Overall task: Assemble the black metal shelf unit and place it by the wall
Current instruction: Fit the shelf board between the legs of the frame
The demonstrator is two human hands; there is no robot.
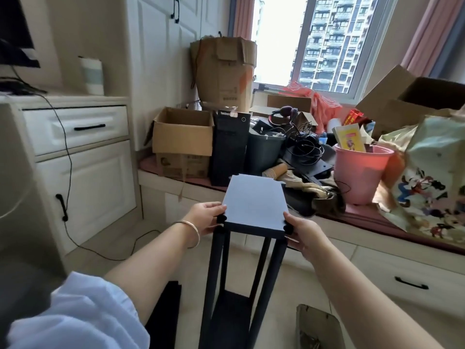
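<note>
Head view shows you the tall black metal shelf unit (247, 260) standing upright on the pale tiled floor (105, 245), right in front of you and just short of the cream window bench (392, 255). Its flat top panel (255, 204) catches the window light and reads almost white; beneath it you can count four slim black posts running down to one lower black shelf (232, 308). Two round black knobs sit at the near corners of the top.

Your left hand (205, 217) grips the near left corner of the top panel, thumb on the upper face and fingers curled under the edge; a thin gold bangle (192, 233) circles that wrist. Your right hand (302, 231) holds the near right corner the same way, thumb lying along the panel's edge. Both forearms reach forward, well apart, with the unit between them.

Beyond it, the bench carries clutter: three brown cardboard boxes, namely an open one (182, 137) at left, a tall one (225, 71) behind it and a large one (412, 102) at right. There is one black computer tower (230, 149), one dark grey bin (265, 152), one pink plastic bucket (362, 172) and one printed cartoon bag (427, 185). A flat black panel (164, 321) stands by your left elbow.
</note>
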